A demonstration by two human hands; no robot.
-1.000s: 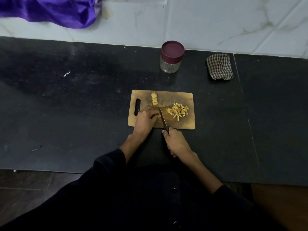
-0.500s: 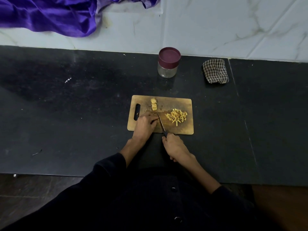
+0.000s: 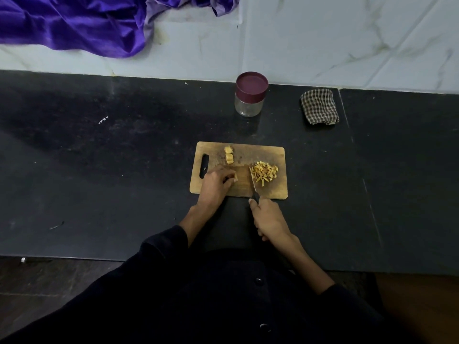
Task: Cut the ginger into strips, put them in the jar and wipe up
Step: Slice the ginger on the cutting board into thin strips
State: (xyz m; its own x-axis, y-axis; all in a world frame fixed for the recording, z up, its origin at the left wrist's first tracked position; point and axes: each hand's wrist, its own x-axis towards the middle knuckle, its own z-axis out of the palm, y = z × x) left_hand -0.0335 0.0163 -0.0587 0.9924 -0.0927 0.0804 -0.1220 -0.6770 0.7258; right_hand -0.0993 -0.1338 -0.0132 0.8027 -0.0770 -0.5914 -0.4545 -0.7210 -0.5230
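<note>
Black stone counter (image 3: 124,170), wide, running 9 to 3 o'clock. Wooden cutting board (image 3: 260,152) at centre, long axis 9 to 3. Beyond it at 12, jar (image 3: 250,95), maroon lid on; checked cloth (image 3: 320,106) at 1 o'clock, folded. Right hand (image 3: 269,219) wrapped round the handle of the knife (image 3: 253,183); blade runs roughly 6 to 12, tip against the strip pile (image 3: 263,171) on the board's right half. Left hand (image 3: 215,183), fingers curled, pinning a small ginger piece (image 3: 235,178) just at 9 o'clock of the blade, a bare gap between. Two uncut chunks (image 3: 229,156) at 12 of the left hand. Judgement: next cut needs the blade moved toward 9 onto the pinned piece.
</note>
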